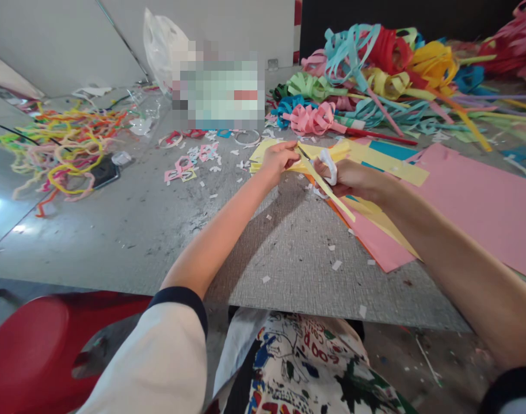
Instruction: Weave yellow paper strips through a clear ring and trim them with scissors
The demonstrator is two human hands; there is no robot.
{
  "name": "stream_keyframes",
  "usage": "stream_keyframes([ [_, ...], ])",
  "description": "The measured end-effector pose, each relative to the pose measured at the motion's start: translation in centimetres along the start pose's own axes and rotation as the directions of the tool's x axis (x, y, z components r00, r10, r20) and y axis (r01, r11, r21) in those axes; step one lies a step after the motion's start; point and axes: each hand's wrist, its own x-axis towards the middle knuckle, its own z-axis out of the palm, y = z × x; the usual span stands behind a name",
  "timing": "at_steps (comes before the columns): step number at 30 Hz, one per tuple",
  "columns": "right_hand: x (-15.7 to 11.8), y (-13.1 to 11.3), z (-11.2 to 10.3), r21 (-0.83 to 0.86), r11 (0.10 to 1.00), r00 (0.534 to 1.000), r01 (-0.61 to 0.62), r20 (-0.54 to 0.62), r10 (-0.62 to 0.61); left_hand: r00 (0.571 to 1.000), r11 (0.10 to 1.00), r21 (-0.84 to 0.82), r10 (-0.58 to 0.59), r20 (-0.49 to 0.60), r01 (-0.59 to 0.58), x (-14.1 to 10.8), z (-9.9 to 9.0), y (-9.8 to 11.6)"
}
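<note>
My right hand [347, 179] is closed around the white handles of a pair of scissors [328, 167], whose dark blades point up and left toward a narrow yellow paper strip [332, 192]. The strip slants down to the right across the scissors. My left hand [281, 158] pinches the strip's upper end between thumb and fingers. Beneath both hands lie more yellow paper pieces [265, 150]. Under my right forearm, pink paper [388, 253] and orange paper lie layered with yellow sheets.
Curled paper-strip bunches [315, 118] in many colours pile up at the back right. A pink sheet [483, 201] covers the right side. Tangled pipe cleaners [68, 149] lie at left beside a dark phone-like object [104, 173]. White scraps dot the table; a red stool [30, 351] stands lower left.
</note>
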Motion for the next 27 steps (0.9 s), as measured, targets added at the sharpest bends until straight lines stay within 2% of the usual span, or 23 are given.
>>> stream_keyframes([
  [7,-0.57,-0.54,0.36,-0.009,1.0,1.0,0.019,0.008,-0.019,0.999,1.0,-0.009,-0.004,0.04,0.004,0.41,-0.21,-0.26],
  [18,-0.07,0.11,-0.04,-0.002,1.0,1.0,0.018,-0.014,-0.018,1.0,1.0,-0.023,-0.019,0.023,0.02,0.02,-0.15,0.24],
  [23,-0.12,0.14,-0.19,0.015,1.0,0.999,0.005,-0.035,-0.005,0.997,0.998,-0.047,-0.037,0.075,0.04,-0.09,-0.08,0.4],
  [27,-0.04,0.06,0.03,0.029,0.999,1.0,0.017,-0.018,-0.017,0.994,0.999,0.008,-0.052,0.095,0.051,0.29,-0.26,0.12],
])
